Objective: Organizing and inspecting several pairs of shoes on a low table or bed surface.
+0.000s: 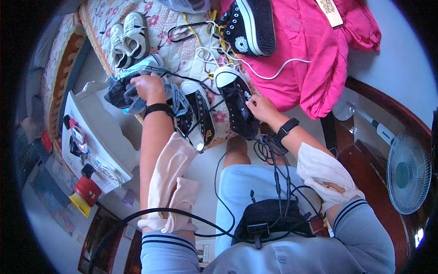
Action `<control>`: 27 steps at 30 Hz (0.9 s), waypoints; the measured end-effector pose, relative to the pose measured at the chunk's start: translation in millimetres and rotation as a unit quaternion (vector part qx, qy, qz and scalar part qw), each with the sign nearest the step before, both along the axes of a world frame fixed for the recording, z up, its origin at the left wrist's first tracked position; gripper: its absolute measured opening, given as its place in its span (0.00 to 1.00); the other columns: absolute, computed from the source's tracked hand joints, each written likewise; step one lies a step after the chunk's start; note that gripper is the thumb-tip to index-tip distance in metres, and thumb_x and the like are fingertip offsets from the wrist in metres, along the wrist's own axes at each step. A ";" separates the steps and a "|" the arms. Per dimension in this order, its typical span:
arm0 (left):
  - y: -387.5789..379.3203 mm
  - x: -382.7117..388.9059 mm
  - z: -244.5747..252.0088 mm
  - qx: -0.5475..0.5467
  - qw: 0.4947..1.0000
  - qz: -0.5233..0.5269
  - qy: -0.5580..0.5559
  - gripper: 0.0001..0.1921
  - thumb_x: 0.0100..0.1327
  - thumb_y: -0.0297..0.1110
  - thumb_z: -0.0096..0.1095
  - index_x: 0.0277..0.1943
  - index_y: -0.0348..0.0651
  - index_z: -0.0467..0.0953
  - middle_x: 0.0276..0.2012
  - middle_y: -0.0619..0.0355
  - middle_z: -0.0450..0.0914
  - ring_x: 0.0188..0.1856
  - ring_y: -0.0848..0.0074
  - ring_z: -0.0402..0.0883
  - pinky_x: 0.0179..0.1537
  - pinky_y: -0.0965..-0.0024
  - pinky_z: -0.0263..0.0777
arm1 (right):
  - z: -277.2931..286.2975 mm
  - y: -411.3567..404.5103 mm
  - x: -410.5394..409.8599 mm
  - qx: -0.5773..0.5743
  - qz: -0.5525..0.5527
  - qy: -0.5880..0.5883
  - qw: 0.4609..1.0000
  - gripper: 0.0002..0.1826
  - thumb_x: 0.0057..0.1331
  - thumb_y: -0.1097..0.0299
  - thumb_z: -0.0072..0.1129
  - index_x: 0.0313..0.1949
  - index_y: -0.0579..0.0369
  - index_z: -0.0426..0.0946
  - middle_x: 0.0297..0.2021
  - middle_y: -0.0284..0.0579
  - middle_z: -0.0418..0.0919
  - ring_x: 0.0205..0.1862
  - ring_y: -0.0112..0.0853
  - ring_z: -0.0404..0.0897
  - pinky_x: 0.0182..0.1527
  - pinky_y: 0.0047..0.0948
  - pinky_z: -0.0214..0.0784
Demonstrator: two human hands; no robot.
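My right hand (262, 108) grips the side of a black canvas sneaker (237, 106), its white toe cap pointing away from me. From this sneaker a black shoelace (193, 81) runs left to my left hand (149, 88), whose fingers are closed around it; the fingertips are partly hidden. Just beyond that hand lie dark grey fabric (119, 92) and a pale blue shoe (155, 61). A second black canvas sneaker (202, 106), loosely laced, rests between my forearms. At the top, a black high-top sneaker (251, 29) lies on its side, showing its dark sole.
White and yellow laces (219, 48) tangle on the floral quilt (164, 20). White shoes (129, 37) stand at its left. Pink fabric (291, 78) covers the right. Cables (270, 150) hang over my lap. A white cabinet (99, 137) stands left, a fan (407, 174) right.
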State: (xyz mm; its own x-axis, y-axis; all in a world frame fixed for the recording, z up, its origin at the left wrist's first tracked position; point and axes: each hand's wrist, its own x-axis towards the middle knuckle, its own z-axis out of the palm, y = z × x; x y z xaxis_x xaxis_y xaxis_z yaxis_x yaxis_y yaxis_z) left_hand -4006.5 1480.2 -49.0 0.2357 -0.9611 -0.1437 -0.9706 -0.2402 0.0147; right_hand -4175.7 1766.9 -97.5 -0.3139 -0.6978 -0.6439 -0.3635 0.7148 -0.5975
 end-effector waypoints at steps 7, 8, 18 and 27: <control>-18.4 23.5 19.9 0.124 0.980 -0.129 -0.090 0.19 0.56 0.36 0.52 0.47 0.30 0.66 0.43 0.40 0.77 0.46 0.55 0.77 0.46 0.60 0.72 | 0.6 1.6 6.4 0.003 -0.023 0.006 1.000 0.15 0.58 0.57 0.52 0.31 0.59 0.75 0.29 0.56 0.77 0.34 0.50 0.76 0.37 0.45 0.67; -18.2 20.1 26.4 0.164 0.965 -0.168 -0.120 0.16 0.57 0.35 0.51 0.45 0.34 0.69 0.44 0.41 0.77 0.47 0.55 0.77 0.46 0.60 0.72 | 0.8 3.8 5.8 0.004 -0.025 0.008 1.000 0.15 0.58 0.57 0.52 0.31 0.59 0.75 0.29 0.56 0.77 0.34 0.50 0.76 0.37 0.45 0.67; -18.2 29.7 32.1 0.057 0.987 -0.110 -0.103 0.30 0.51 0.58 0.60 0.44 0.36 0.74 0.47 0.44 0.75 0.50 0.58 0.75 0.49 0.62 0.69 | -11.3 11.1 13.2 -0.002 -0.028 0.023 0.999 0.15 0.59 0.57 0.52 0.31 0.57 0.75 0.26 0.55 0.77 0.32 0.48 0.76 0.35 0.42 0.67; -55.7 66.2 14.9 0.081 0.990 -0.096 -0.066 0.18 0.52 0.43 0.57 0.37 0.36 0.80 0.40 0.47 0.79 0.44 0.59 0.79 0.45 0.65 0.71 | -9.5 8.3 19.7 0.006 -0.032 0.010 0.999 0.14 0.59 0.57 0.52 0.31 0.56 0.75 0.29 0.56 0.77 0.34 0.50 0.76 0.37 0.44 0.67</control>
